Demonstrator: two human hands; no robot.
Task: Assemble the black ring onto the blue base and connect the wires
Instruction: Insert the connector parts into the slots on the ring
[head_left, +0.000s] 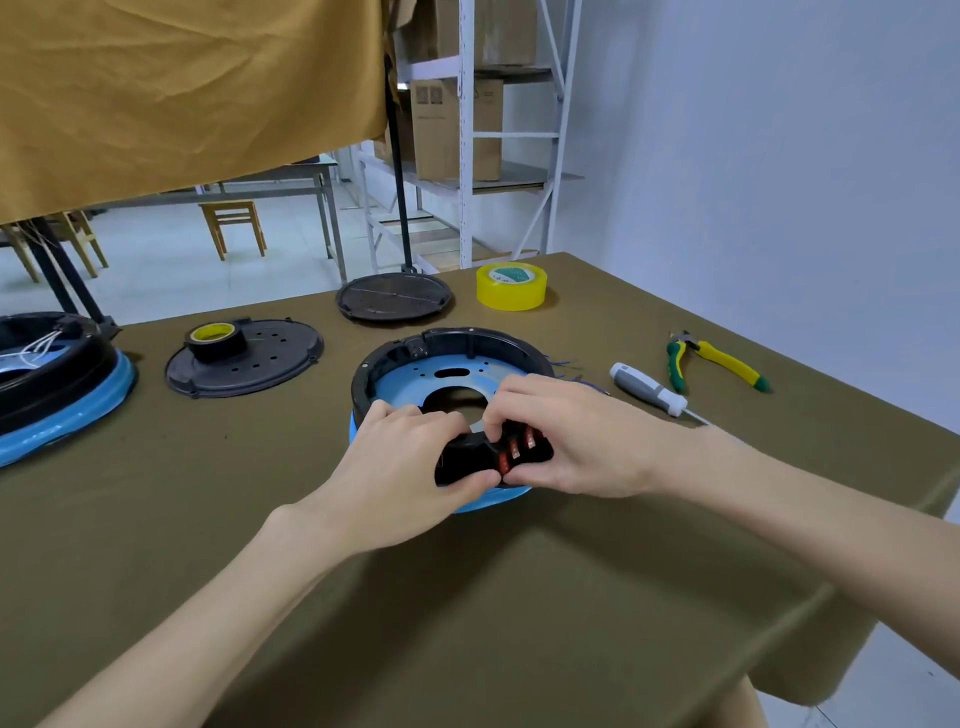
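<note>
At frame centre we are pinching the black ring's (452, 348) near switch block with both the left hand (410, 462) and right hand (561, 441), fingers curled; it is sitting on the blue base (415, 384). Screwdriver (649, 388) and pliers (711, 359) are lying right, yellow tape (511, 286) behind.

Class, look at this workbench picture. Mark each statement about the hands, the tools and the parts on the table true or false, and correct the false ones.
1. Both hands grip a black part with red terminals at the near edge of the ring. True: the left hand and right hand hold the black connector block there.
2. The black ring sits on the blue base. True.
3. The yellow tape roll lies on the black round plate. False: it stands on the table cloth; the black tape roll rests on the plate.
4. The pliers are held in the right hand. False: they lie on the cloth beyond the screwdriver.
</note>
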